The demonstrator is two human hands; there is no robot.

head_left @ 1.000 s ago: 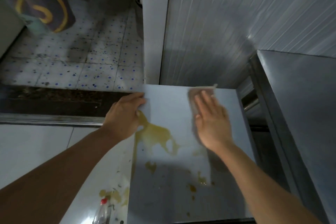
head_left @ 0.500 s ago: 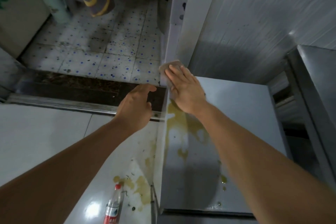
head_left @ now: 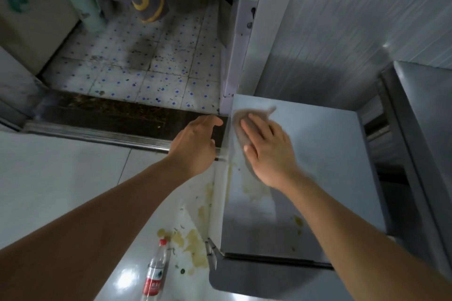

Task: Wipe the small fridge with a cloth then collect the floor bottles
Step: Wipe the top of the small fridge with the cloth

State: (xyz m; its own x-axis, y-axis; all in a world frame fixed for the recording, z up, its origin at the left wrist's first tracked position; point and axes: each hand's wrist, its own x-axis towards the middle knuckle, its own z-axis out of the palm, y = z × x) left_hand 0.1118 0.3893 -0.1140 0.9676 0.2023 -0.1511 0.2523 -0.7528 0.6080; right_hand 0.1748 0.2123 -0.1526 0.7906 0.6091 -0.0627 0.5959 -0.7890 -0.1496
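Note:
The small fridge (head_left: 325, 166) stands low at the right, its pale top smeared with faint yellowish stains near the left edge. My right hand (head_left: 269, 151) lies flat on a brownish cloth (head_left: 241, 120) and presses it onto the top's far left corner. Just left of the fridge's edge, my left hand (head_left: 195, 144) hovers with relaxed fingers, holding nothing. A clear plastic bottle (head_left: 155, 273) with a red cap and red label lies on the white floor in front of the fridge's left side.
Yellow spill patches (head_left: 193, 242) and crumbs mark the floor by the bottle. A dark metal threshold (head_left: 110, 120) leads to a spotted tile floor (head_left: 146, 61). A tall steel cabinet (head_left: 425, 144) stands right of the fridge; a ribbed wall panel (head_left: 342, 27) rises behind.
My right hand has swept the cloth from the fridge top's far middle to its far left corner. The big yellow stain is mostly wiped away. My left hand came off the fridge edge.

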